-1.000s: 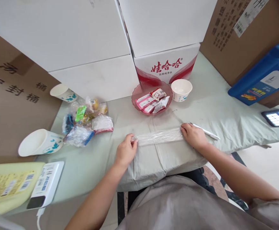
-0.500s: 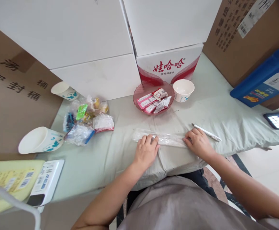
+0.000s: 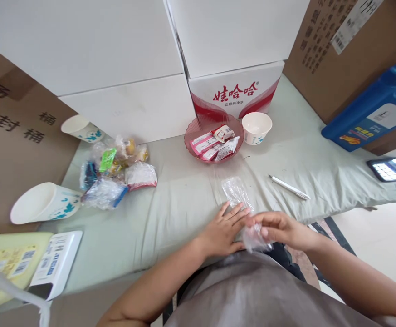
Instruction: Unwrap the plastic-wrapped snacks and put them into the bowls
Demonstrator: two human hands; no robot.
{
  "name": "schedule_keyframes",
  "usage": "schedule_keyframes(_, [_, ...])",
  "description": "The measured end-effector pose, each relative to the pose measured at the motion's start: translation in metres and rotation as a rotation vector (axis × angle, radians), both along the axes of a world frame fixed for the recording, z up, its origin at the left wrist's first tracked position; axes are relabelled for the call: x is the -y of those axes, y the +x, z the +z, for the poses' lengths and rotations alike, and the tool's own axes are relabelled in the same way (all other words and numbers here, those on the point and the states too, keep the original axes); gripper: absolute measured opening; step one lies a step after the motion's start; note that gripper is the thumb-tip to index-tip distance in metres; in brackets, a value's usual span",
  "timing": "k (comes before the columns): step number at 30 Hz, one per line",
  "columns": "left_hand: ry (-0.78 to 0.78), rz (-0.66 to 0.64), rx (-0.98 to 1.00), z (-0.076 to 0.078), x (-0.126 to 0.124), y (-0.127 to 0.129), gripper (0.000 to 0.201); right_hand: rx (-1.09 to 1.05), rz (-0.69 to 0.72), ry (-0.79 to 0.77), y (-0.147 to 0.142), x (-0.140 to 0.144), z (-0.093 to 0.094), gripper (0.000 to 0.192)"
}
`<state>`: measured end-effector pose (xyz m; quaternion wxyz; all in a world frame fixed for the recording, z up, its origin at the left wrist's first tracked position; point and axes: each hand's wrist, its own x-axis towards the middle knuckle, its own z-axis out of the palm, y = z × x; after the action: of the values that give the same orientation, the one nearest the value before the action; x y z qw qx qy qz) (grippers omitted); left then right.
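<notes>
A clear plastic bag [image 3: 235,190] lies on the cloth-covered table, its far part flat beyond my hands. My left hand [image 3: 223,231] presses down on it with fingers spread. At the table's front edge my right hand [image 3: 281,230] pinches the near end of the plastic, which hangs crumpled from the fingers. Past the right hand lies a white pen [image 3: 289,187]. Farther back, a pink glass bowl [image 3: 193,131] holds several small wrapped packets [image 3: 214,144]. A white paper cup [image 3: 256,129] stands to the right of the bowl.
Wrapped snacks [image 3: 116,170] are heaped at the left, near two tipped paper cups [image 3: 48,204]. White boxes [image 3: 123,109] line the back. A blue jug [image 3: 371,109] and a phone [image 3: 393,168] are at the right; a yellow bottle [image 3: 14,263] lies front left.
The bag has turned from lying crosswise to pointing away from me. My right hand has moved toward me, lifting its near end, and my left hand has shifted right and flattened.
</notes>
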<state>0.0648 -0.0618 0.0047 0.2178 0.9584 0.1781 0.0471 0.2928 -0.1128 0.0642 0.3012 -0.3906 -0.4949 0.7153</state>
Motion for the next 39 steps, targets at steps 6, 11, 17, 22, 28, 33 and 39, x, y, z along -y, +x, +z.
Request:
schedule_keyframes(6, [-0.062, 0.149, -0.022, -0.002, -0.004, 0.001, 0.091, -0.106, -0.264, -0.130, -0.011, -0.057, -0.018, 0.050])
schedule_keyframes(11, [-0.050, 0.191, -0.055, 0.000, -0.004, 0.004, 0.083, -0.122, -0.344, -0.372, -0.022, -0.085, -0.030, 0.050])
schedule_keyframes(17, [-0.020, 0.189, -0.034, 0.002, -0.003, 0.005, 0.076, -0.134, -0.389, -0.354, -0.022, -0.080, -0.032, 0.052])
schedule_keyframes(22, [0.008, 0.185, -0.035, -0.003, -0.001, 0.005, 0.076, 0.013, -0.441, -0.001, -0.018, -0.075, -0.041, 0.057])
schedule_keyframes(28, [0.040, 0.189, -0.034, -0.007, 0.000, 0.004, 0.072, 0.594, -0.147, 0.749, -0.019, -0.085, -0.058, 0.040])
schedule_keyframes(33, [0.102, 0.179, 0.073, -0.008, 0.001, 0.001, 0.064, 1.102, 0.050, 1.052, -0.023, -0.086, -0.064, 0.045])
schedule_keyframes(39, [0.169, 0.378, 0.444, 0.012, -0.013, -0.001, 0.023, 1.193, 0.029, 1.104, -0.026, -0.084, -0.071, 0.044])
